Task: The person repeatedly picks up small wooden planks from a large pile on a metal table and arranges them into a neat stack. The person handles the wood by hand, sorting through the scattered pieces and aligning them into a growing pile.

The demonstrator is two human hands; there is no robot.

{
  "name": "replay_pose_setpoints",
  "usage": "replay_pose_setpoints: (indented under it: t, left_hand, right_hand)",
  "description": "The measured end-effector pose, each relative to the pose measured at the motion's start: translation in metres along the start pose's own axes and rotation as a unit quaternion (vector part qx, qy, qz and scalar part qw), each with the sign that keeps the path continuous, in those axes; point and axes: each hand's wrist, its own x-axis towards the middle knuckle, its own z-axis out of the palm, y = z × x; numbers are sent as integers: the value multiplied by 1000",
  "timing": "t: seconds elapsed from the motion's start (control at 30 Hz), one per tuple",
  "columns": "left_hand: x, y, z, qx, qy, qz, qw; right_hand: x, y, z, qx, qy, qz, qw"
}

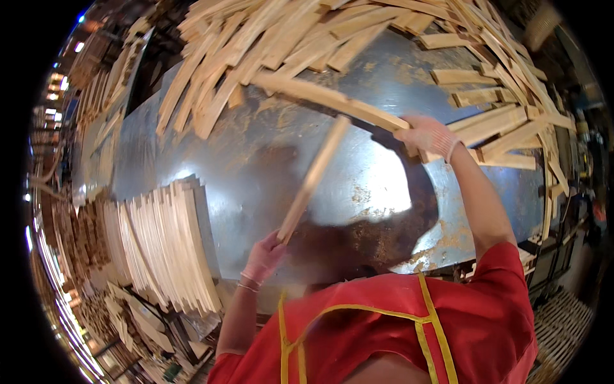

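Observation:
In the head view my left hand [263,257], in a pale glove, is closed around the near end of a wooden strip [313,182]. That strip slants up and away over the metal tabletop [243,217]. My right hand [430,137], gloved too, grips the right end of a second wooden strip [332,101]. This one reaches leftward, its far end at the edge of a heap of loose strips [275,32]. The far tip of the left strip comes close to the second strip; whether they touch I cannot tell.
A neat row of pale strips [166,246] lies at the table's left side. More loose strips [499,131] sit on the right, beside my right forearm. Stacked wood [77,240] stands beyond the left edge. Sawdust [364,192] is scattered over the metal.

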Motion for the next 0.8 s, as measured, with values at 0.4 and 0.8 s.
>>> replay_pose_setpoints:
  t: [0.4, 0.8]
  left_hand:
    - [-31, -25, 35, -98, 116, 18, 988]
    - [-81, -161, -52, 227, 367, 185, 883]
  right_hand:
    - [-122, -163, 325, -44, -153, -79, 984]
    - [-126, -132, 293, 152, -64, -129, 978]
